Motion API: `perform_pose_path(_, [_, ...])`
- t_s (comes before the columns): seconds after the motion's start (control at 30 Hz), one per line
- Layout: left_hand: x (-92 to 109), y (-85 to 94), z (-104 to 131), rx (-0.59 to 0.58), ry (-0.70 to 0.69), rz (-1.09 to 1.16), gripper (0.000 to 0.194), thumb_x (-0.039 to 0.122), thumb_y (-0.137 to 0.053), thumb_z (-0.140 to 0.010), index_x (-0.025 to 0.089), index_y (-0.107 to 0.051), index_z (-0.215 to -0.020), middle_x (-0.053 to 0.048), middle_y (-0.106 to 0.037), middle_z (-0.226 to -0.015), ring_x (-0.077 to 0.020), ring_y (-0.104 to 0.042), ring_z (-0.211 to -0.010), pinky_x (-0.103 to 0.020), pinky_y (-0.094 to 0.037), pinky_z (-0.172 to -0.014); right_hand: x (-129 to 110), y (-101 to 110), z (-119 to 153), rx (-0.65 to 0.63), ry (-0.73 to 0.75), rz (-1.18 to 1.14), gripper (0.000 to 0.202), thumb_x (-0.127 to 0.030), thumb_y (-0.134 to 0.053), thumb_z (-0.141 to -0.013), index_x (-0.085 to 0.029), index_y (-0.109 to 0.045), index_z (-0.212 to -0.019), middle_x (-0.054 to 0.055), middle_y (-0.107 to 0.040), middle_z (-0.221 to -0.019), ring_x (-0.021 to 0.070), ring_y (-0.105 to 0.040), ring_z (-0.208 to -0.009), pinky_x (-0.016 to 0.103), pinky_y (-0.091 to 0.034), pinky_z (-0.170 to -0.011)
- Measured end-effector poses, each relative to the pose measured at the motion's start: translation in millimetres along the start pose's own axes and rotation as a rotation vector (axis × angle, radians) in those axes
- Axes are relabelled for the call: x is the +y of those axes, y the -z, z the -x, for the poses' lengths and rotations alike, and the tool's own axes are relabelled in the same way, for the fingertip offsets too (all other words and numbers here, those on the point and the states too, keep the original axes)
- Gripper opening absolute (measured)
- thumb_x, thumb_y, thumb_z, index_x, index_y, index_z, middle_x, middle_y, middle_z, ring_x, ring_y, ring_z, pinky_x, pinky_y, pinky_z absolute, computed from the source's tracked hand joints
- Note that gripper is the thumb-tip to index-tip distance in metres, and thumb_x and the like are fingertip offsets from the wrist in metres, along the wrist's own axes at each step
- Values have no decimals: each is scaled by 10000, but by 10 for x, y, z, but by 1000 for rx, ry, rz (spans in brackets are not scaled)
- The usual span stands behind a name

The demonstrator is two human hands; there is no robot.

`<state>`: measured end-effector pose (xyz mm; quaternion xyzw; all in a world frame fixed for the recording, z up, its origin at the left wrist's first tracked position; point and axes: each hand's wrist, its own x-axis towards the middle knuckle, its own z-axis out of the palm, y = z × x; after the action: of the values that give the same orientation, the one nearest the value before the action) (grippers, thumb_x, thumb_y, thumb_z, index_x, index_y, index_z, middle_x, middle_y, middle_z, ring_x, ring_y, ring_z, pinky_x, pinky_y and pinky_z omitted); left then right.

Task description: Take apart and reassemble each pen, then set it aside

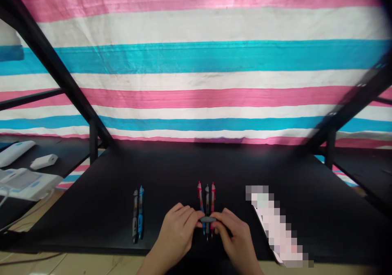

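- Pinch grip at both ends: left hand (180, 228) and right hand (235, 230) hold a grey piece (208, 219) by the fingertips;
- Grey piece: crosswise over three pens (207, 199) on the table (168, 164); contact not discernible;
- Two pens (140, 222): side by side, left of the hands.

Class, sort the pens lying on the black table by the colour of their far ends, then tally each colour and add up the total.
Red-ended pens: 2
Dark-ended pens: 2
Blue-ended pen: 1
Total: 5
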<state>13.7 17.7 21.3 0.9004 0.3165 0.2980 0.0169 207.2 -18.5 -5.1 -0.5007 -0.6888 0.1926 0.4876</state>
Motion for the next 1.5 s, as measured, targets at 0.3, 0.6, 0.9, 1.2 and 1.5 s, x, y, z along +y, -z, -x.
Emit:
perform_pose_path(0.3, [-89, 134, 103, 287, 229, 158, 412, 245, -688, -911, 261, -621, -1318, -86, -769, -1165, -273, -711, -1087, -409, -552, -961, 20, 50, -23, 60, -76, -127, 157, -190, -630, -933, -237, -779, -936, 8, -721, -703, 158, -685, -617, 204, -542, -585])
perform_pose_path(0.6, [33, -195, 286, 540, 1059, 1082, 265, 397, -827, -766, 191, -745, -910, -100, -811, -915, -220, -765, -814, -288, -610, -769, 27, 54, -46, 18, -144, -182, 109, -239, -637, -930, -242, -746, -926, 2, -688, -734, 158, -647, -652, 216, -510, -617])
perform_pose_path(0.9, [27, -213, 230, 690, 1207, 1220, 408, 432, -945, -567, 169, -750, -811, -89, -809, -801, -174, -728, -683, -246, -583, -695, 10, 107, -53, -78, -353, -238, 367, -419, -515, -998, -198, -650, -739, 20, -626, -678, 169, -579, -632, 252, -433, -587])
perform_pose_path(1.2, [27, -204, 241, 697, 1218, 1198, 411, 449, -939, -572, 175, -750, -813, -84, -809, -797, -176, -726, -685, -243, -580, -692, 32, 109, -79, -116, -432, -308, 353, -487, -562, -967, -199, -628, -773, 11, -602, -719, 171, -543, -673, 261, -417, -630])
perform_pose_path(1.5, [12, -197, 272, 705, 1227, 1190, 410, 451, -936, -578, 182, -744, -821, -71, -806, -791, -166, -722, -692, -226, -570, -696, 34, 107, -90, -97, -483, -395, 365, -537, -602, -942, -200, -655, -813, 11, -629, -722, 169, -575, -676, 250, -429, -622])
